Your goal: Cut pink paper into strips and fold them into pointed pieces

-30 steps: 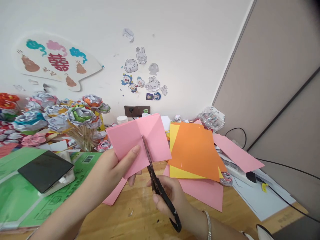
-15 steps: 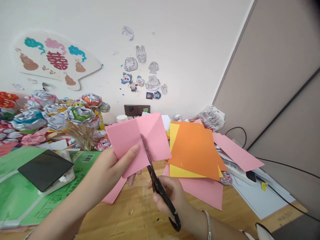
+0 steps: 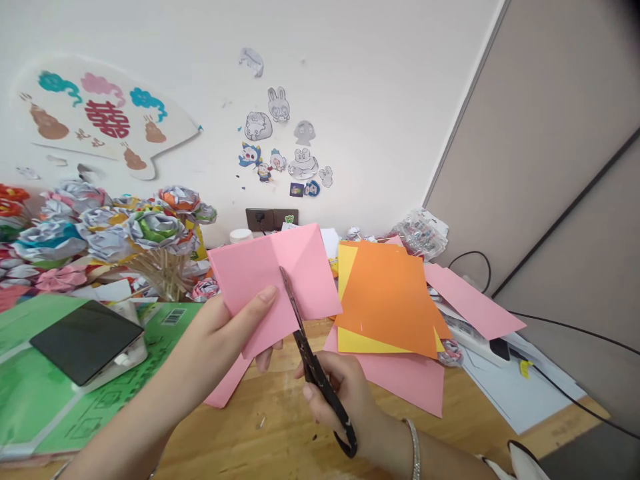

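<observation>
Layered pink paper (image 3: 253,277) is held up above the table, with a cut running up from its lower edge. My left hand (image 3: 245,320) pinches its left part, thumb in front and fingers behind. Black scissors (image 3: 320,377) are in my right hand (image 3: 345,393), whose fingers wrap the handles. The blades lie in the cut, pointing up and slightly left, and look closed or nearly so. To the right of the cut, a creased pink flap still hangs at the top. How many layers the paper has, I cannot tell.
Orange sheets (image 3: 390,300) and yellow paper lie on the wooden table (image 3: 250,440) at right, over pink sheets. A green folder (image 3: 165,333) bears a black phone (image 3: 87,343) at left. Paper flowers (image 3: 155,230) stand behind. A power strip (image 3: 465,330) with cables sits at right.
The whole view has shifted slightly, so everything sits a little further left. The hands, scissors and pink paper keep nearly the same pose relative to each other.
</observation>
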The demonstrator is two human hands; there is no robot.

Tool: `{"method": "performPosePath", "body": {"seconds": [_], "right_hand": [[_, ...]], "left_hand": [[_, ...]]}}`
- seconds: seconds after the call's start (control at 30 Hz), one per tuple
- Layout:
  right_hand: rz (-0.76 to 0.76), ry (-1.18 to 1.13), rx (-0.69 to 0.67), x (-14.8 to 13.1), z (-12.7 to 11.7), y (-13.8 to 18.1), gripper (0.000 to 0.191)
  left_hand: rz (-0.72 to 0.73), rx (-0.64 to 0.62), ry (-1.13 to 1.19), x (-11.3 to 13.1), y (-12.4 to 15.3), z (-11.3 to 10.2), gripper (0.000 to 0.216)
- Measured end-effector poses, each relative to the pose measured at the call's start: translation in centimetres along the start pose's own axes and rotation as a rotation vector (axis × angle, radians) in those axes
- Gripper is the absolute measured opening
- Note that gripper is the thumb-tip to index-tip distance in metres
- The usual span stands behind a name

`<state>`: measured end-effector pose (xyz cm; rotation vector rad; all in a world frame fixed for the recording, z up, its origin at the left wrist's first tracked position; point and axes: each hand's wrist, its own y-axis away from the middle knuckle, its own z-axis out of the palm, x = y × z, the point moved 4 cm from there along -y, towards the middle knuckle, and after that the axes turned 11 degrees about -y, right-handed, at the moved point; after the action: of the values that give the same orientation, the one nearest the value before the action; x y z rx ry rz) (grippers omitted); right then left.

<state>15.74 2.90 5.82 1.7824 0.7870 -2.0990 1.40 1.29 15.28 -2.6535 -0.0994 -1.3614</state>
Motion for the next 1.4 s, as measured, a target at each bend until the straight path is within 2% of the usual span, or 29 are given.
{"method": "performPosePath", "body": {"seconds": [0.2,0.33,0.47,0.67,0.87,1.03,1.1,1.4], "right_hand": [[0.046,-0.021,-0.018,-0.4,0.4,-0.2,0.015],[0.112,-0.11,-0.057,-0.5,0.7,0.1,0.025],[0.106,-0.155,-0.091,-0.8,0.6,0.1,0.035],[0.135,-0.17,-0.051,-0.4,0.7,-0.1,0.038],[0.13,-0.155,-0.027,-0.7,0.7,-0.2,0.03],[0.114,-0.13,-0.014,-0.7,0.5,-0.2,0.024],[0.116,-0.132,-0.022,-0.5,0.5,-0.1,0.024],[0.11,-0.197,-0.123,0.1,0.1,-0.6,0.046]], "left_hand": [[0.039,0.185,-0.038,0.6,0.4,-0.4,0.043],[0.056,0.192,-0.18,0.8,0.3,-0.4,0.045],[0.078,0.197,-0.237,0.7,0.1,0.0,0.043],[0.066,0.202,-0.193,0.5,0.2,0.4,0.041],[0.07,0.209,-0.131,1.1,0.4,0.5,0.041],[-0.025,0.192,-0.157,0.6,0.2,0.6,0.041],[-0.021,0.195,-0.145,0.4,0.1,0.6,0.041],[0.025,0.176,-0.066,0.6,-0.2,0.9,0.038]]}}
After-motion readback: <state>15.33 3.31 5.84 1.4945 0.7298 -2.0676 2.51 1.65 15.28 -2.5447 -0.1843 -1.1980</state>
